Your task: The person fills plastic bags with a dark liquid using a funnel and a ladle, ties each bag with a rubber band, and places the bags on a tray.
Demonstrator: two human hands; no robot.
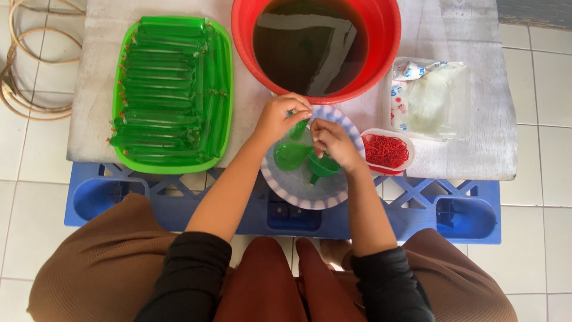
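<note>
I see a green tube bag (300,127) over the plate (333,194), pinched shut by left hand (280,116) and right hand (330,142); green funnel (322,167) at 5 o'clock, red basin (387,36) at 12, tray of filled tubes (223,119) at 9

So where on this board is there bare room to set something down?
The widest bare patch is the board's far right corner, between the red basin and the edge, beyond the clear bag tray. A narrower strip runs between the green tray and the basin. It is crowded in the middle, where both hands work over the plate beside the rubber-band dish.
</note>
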